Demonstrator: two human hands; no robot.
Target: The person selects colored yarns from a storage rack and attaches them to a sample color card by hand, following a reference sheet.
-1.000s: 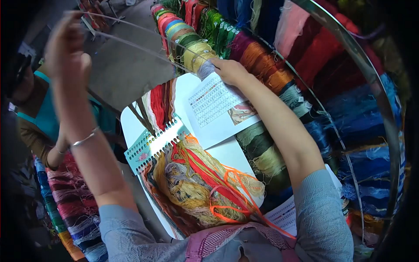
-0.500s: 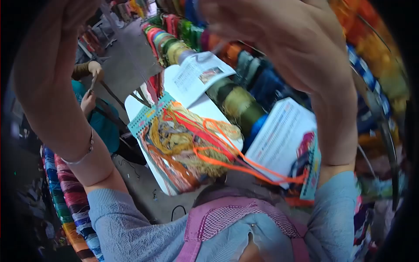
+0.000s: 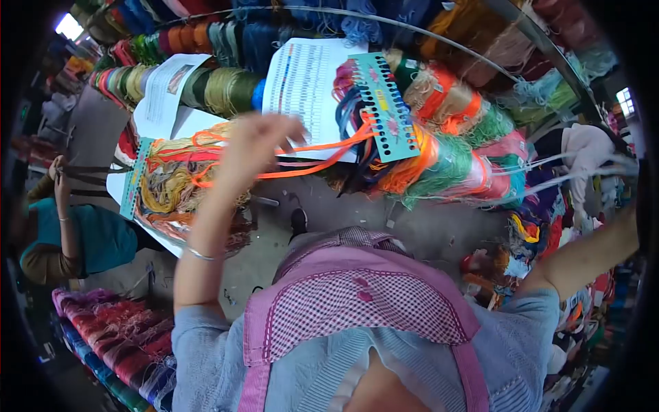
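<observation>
My left hand is in mid-air before the printed chart sheet, blurred, fingers apart, with nothing visible in it. Bright orange strands pass behind and beside it. They lead to a teal punched thread card with dark and pink threads. Left of the hand, a second teal card bears a bundle of mixed yellow, red and brown threads on a white board. My right forearm stretches to the right edge, its hand out of sight. Pale strands run toward that side.
Rows of coloured thread skeins line the rack ahead, with a metal rail above. Red and purple skeins lie at lower left. A person in teal stands at left, holding dark strands. Another person bends at right.
My view has turned to the right. Both hands were raised overhead; the left has come down in front of the sheet, and the right arm has swung far out to the right.
</observation>
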